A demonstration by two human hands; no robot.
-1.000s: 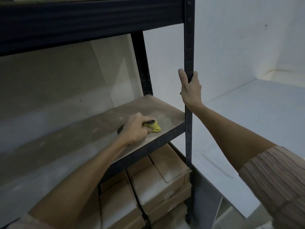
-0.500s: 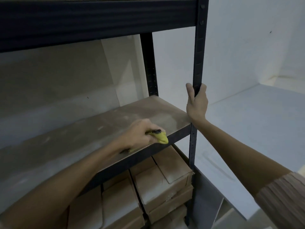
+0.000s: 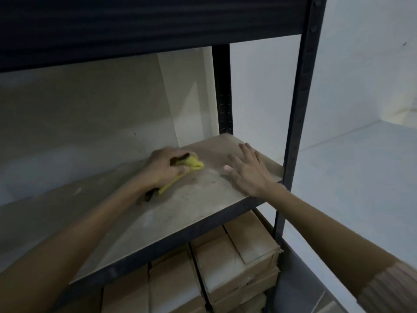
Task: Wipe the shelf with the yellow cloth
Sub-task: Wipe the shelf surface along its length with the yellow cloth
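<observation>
Dusty pale board forms the shelf, framed in dark metal, running from lower left up to the right corner. Left hand sits toward the back of the board, near the wall, knuckles up, fingers curled tight around the yellow cloth. Cloth is bunched inside the fist: 1 wad pokes out past the fingertips on the right side of the hand, touching the board, and 1 thin yellow strip trails out under the heel of the palm toward the wrist. A dark patch on the cloth shows between thumb and fingers; cannot tell if it is print or shadow. Left forearm runs down to the lower left corner.

Right hand is just beside the cloth, apart from it, palm down and flat on the board near the front right corner. Fingers spread wide, holding nothing. Image is slightly blurred at the fingertips. Ribbed sleeve covers the right arm at the lower right edge.

Dark upright post stands right of that hand at the shelf corner. Below the board, cardboard boxes are stacked side by side on the lower level. White wall fills the right.
</observation>
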